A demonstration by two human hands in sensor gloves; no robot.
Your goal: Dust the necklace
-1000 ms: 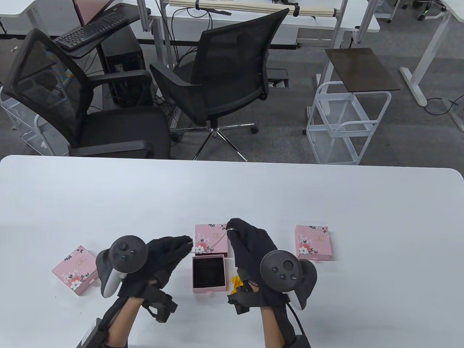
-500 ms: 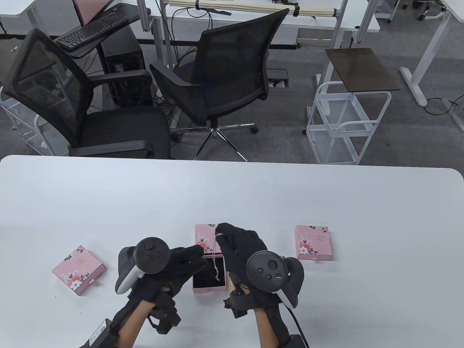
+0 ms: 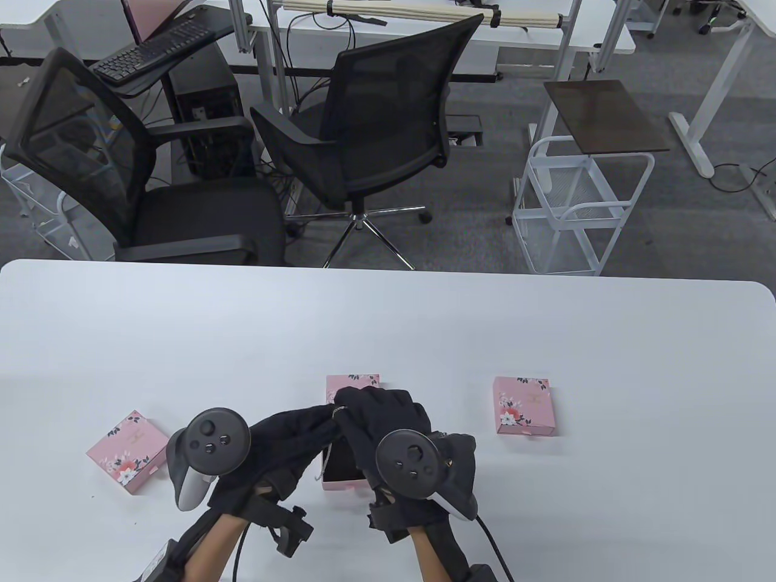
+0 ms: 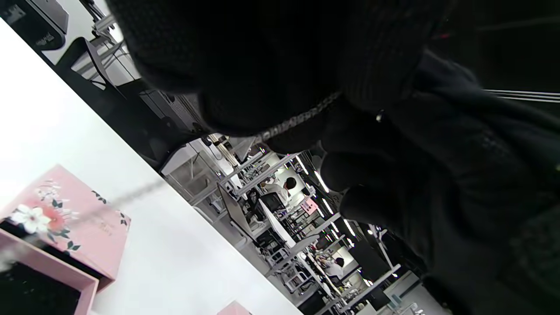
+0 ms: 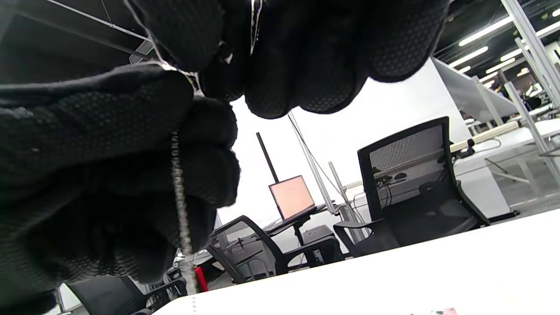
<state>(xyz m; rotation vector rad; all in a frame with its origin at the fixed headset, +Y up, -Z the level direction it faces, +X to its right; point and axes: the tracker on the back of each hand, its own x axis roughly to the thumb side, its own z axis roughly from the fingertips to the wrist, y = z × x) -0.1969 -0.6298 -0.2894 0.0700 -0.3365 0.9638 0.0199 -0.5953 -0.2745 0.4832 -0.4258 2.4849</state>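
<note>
My two hands have come together over the open jewellery box [image 3: 339, 470] near the front edge of the tabletop [image 3: 388, 327]. A moment ago they were apart, with the necklace [image 3: 337, 411] hanging from my right hand [image 3: 379, 418] down into the box; now the left hand [image 3: 291, 433] has moved in until its fingertips meet the right's. The chain shows as a small silver glint where the gloves touch. In the left wrist view a run of chain [image 4: 297, 119] lies pinched between my curled left fingers, and the right wrist view shows a strand [image 5: 179, 197] dropping from that grip. My right fingers are curled too, with chain passing up between them. So both hands have hold of the necklace, above the box, not in it. I read this as regripping, probably to stretch a length for wiping. The box lid [image 3: 351, 383] sits just behind, and two closed pink boxes [image 3: 127, 450] [image 3: 524, 405] lie to either side, untouched.
</note>
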